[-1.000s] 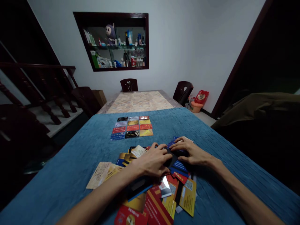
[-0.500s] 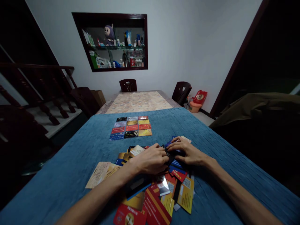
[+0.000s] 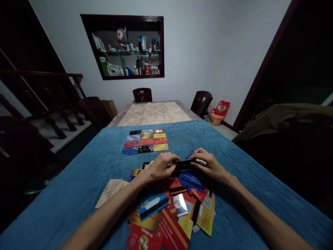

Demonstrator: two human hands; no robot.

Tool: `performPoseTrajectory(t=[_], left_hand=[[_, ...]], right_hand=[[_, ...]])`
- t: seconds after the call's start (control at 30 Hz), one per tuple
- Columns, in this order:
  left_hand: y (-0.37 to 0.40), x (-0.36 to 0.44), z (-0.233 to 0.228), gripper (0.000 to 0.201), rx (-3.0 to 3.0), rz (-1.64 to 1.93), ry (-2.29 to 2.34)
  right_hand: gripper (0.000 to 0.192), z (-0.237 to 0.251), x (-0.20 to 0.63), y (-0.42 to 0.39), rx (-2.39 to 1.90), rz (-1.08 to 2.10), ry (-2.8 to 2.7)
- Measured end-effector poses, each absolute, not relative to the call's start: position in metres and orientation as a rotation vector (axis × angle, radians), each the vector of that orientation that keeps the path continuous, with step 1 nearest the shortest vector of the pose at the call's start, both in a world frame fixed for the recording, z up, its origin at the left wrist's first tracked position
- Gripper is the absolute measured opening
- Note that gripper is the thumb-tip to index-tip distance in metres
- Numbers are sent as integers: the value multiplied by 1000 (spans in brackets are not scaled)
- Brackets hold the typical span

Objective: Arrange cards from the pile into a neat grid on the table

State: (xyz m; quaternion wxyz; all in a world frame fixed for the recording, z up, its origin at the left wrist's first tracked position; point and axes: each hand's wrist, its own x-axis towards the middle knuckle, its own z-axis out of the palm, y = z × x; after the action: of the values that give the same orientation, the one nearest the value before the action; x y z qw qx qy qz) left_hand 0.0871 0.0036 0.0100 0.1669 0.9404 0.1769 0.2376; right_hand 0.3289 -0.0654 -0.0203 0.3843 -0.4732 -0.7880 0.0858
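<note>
Between my two hands a black card (image 3: 185, 164) is held tilted up just above a loose heap of cards. My left hand (image 3: 162, 167) pinches its left end, and my right hand (image 3: 209, 165) pinches its right end. Below lie overlapping cards: a blue card (image 3: 193, 181), a light-blue card with a dark stripe (image 3: 153, 205), a red striped card (image 3: 174, 227) and a yellow card with a square code (image 3: 206, 215). My left forearm covers part of the heap. Farther off, several cards lie in neat rows, among them a black and gold card (image 3: 145, 149).
A blue cloth (image 3: 85, 173) covers the near part of the table, and a patterned tabletop (image 3: 156, 113) shows beyond it. Dark chairs (image 3: 142, 94) stand around the far end. A pale paper card (image 3: 110, 191) lies left of the heap. Brown fabric (image 3: 286, 114) is at right.
The black card has been lifted off the heap and tilted up, its ends now between my hands. Both hands have risen slightly and moved apart, uncovering the blue card and a red card beneath.
</note>
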Motion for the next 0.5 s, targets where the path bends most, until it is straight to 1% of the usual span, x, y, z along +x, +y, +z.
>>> performPoseTrajectory(t=[0.17,0.27,0.5], left_hand=[[8,88,2,33,2601,690,529],[9,89,0,35,2610,704,546],[7,91,-3,37,2652,663,604]], right_hand=[[21,-22,329,-65,-1252,224,-2009],[26,-22,328,-65,-1273,221,-2021],[29,-24,326,-64,-1312,168,-2070]])
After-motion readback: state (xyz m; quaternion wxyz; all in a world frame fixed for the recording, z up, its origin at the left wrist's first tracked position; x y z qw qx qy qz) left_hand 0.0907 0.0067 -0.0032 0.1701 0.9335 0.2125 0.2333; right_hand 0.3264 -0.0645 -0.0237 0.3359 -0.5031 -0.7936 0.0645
